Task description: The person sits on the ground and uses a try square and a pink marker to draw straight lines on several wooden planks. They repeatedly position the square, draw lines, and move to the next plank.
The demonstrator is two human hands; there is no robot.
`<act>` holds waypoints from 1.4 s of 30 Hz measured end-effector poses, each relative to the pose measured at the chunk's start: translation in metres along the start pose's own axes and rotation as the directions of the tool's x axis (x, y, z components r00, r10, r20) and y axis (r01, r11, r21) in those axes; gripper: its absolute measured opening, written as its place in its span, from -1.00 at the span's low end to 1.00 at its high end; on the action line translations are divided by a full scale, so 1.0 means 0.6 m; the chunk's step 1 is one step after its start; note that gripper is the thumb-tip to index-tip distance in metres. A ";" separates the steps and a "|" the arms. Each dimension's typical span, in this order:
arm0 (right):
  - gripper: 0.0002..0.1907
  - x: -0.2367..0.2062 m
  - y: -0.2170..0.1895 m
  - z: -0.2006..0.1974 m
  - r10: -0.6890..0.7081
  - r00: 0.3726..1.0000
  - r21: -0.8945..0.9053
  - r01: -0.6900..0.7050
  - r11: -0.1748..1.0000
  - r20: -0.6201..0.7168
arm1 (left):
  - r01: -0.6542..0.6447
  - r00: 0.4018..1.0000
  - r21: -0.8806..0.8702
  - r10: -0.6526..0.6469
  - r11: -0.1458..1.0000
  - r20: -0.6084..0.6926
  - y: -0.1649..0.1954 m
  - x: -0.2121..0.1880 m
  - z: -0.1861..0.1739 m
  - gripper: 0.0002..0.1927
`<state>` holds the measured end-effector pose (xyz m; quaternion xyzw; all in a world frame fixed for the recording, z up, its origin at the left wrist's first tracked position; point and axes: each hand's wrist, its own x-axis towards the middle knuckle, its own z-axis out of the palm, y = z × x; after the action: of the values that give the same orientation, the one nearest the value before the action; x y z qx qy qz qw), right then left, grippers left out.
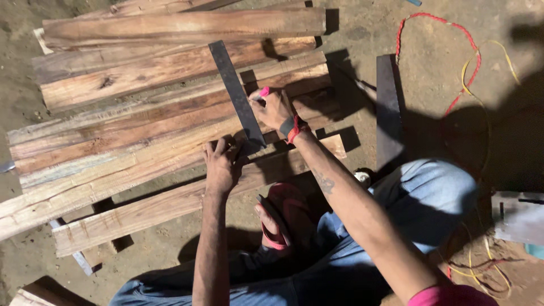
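Head view, looking straight down onto a dirt floor (396, 28) strewn with rough wooden planks (141, 73), laid side by side and running roughly left to right, some reddish, some pale. Across the middle planks, a dark metal square (235, 90), its long blade lying slantwise from upper left to lower right, its corner near the front edge of a pale plank (130, 164). Left hand (221, 161) pressed flat-fingered on the lower end of the square, fingers spread and bent, pinning it against the pale plank rather than wrapped around anything. Right hand (275, 107) just beside the blade's right edge, closed around a pink marker (263, 92), tip set close against the blade on the wood; whether the tip touches the wood, cannot tell. On the right wrist, a dark band with a red cord (293, 129). Nearer the body, one more plank (170, 207) lying alone, raised a little on small offcuts. Below the hands, a foot in a red sandal (277, 218) and bent knees in blue jeans (425, 198). To the right of the planks, a dark flat bar (388, 107) lying upright in the picture, well apart from the hands. Farther right, red and yellow wires (467, 62) looping over the dirt.
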<state>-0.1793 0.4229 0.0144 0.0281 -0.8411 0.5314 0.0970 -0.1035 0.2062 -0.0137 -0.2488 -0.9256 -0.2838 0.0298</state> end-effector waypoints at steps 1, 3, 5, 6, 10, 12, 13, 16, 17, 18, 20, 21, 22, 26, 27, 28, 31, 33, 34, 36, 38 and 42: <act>-0.83 0.002 0.001 -0.002 0.035 0.999 -0.080 -0.034 0.996 0.013 | -0.004 1.000 0.013 0.004 1.000 -0.005 -0.001 0.003 0.000 -0.53; -0.82 -0.008 0.006 -0.005 0.127 0.991 -0.241 -0.115 0.964 0.034 | 0.011 1.000 0.000 -0.011 1.000 0.019 -0.001 0.004 0.000 -0.53; -0.85 -0.026 0.011 -0.008 -0.089 0.996 -0.205 0.093 0.974 0.030 | 0.017 0.999 -0.009 -0.017 1.000 0.031 -0.001 0.001 0.000 -0.52; -0.86 -0.035 0.014 -0.011 -0.199 0.980 -0.189 0.200 0.961 0.022 | 0.010 1.000 -0.011 -0.010 1.000 0.027 -0.001 -0.001 0.000 -0.51; -0.84 -0.108 0.022 -0.019 -0.088 0.993 -0.163 0.099 0.982 0.074 | -0.002 1.000 -0.009 0.003 1.000 0.019 -0.004 -0.006 -0.001 -0.54; -0.84 -0.146 0.029 -0.029 -0.106 0.990 -0.171 0.122 0.978 0.098 | -0.012 1.000 -0.016 0.013 1.000 0.010 -0.007 0.000 -0.002 -0.54; -0.85 -0.171 0.032 -0.029 -0.070 0.985 -0.228 0.105 0.968 0.158 | -0.012 1.000 -0.024 0.013 1.000 0.016 -0.005 -0.003 -0.002 -0.55; -0.89 -0.196 0.045 -0.042 0.008 0.976 -0.317 0.064 0.946 0.219 | -0.030 0.999 -0.035 0.029 0.999 -0.015 -0.002 -0.005 -0.004 -0.50; -0.90 -0.189 0.049 -0.052 0.022 0.984 -0.288 0.031 0.957 0.178 | -0.028 0.999 -0.028 0.028 0.999 -0.017 -0.002 -0.002 -0.003 -0.51; -0.91 -0.180 0.051 -0.062 0.044 0.988 -0.252 -0.005 0.968 0.148 | -0.015 1.000 -0.020 0.014 1.000 -0.014 0.000 -0.002 -0.003 -0.51; -0.90 -0.164 0.051 -0.093 0.041 0.996 -0.247 -0.019 0.969 0.084 | -0.017 1.000 -0.022 0.016 1.000 -0.016 0.004 -0.010 0.000 -0.51; -0.89 -0.146 0.049 -0.113 0.031 0.998 -0.247 -0.017 0.969 0.051 | -0.032 0.999 -0.028 0.031 0.999 -0.036 0.005 -0.010 0.002 -0.51; -0.90 -0.132 0.045 -0.130 0.004 1.000 -0.207 0.001 0.978 0.024 | -0.051 0.997 -0.035 0.049 0.998 -0.054 0.007 -0.009 0.005 -0.51; -0.85 -0.120 0.025 -0.173 0.082 0.995 -0.115 -0.088 0.989 -0.053 | -0.028 0.998 -0.052 0.025 0.998 -0.052 0.022 0.000 0.029 -0.53; -0.83 -0.123 0.021 -0.174 0.146 0.987 -0.104 -0.152 0.983 -0.064 | -0.031 0.999 -0.042 0.029 0.999 -0.044 0.026 0.001 0.035 -0.54; -0.83 -0.125 0.018 -0.171 0.123 0.990 -0.074 -0.128 0.989 -0.071 | -0.037 0.999 -0.032 0.036 0.999 -0.034 0.029 0.004 0.039 -0.55; -0.82 -0.125 0.018 -0.162 0.096 0.991 -0.010 -0.097 0.995 -0.092 | -0.047 0.999 -0.044 0.046 0.998 -0.019 0.039 0.012 0.049 -0.54; -0.80 -0.123 0.021 -0.159 0.144 0.985 0.012 -0.143 0.990 -0.097 | -0.041 0.999 -0.033 0.040 0.999 -0.023 0.043 0.015 0.051 -0.52; -0.80 -0.121 0.022 -0.159 0.149 0.984 0.015 -0.148 0.989 -0.102 | -0.038 0.999 -0.027 0.037 0.999 -0.026 0.044 0.016 0.052 -0.51; -0.81 -0.121 0.025 -0.159 0.167 0.980 0.020 -0.166 0.986 -0.111 | -0.018 1.000 -0.032 0.018 0.999 -0.002 0.046 0.016 0.053 -0.50; -0.81 -0.120 0.026 -0.158 0.169 0.976 -0.007 -0.172 0.985 -0.135 | -0.012 1.000 -0.024 0.013 1.000 0.013 0.044 0.017 0.054 -0.51; -0.83 -0.119 0.033 -0.155 0.232 0.961 0.020 -0.232 0.973 -0.149 | -0.027 0.999 -0.002 0.027 1.000 0.026 0.040 0.016 0.057 -0.54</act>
<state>-0.1000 0.5111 0.0219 -0.1105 -0.8281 0.5409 0.0970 -0.0974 0.2458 -0.0283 -0.2650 -0.9222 -0.2808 0.0214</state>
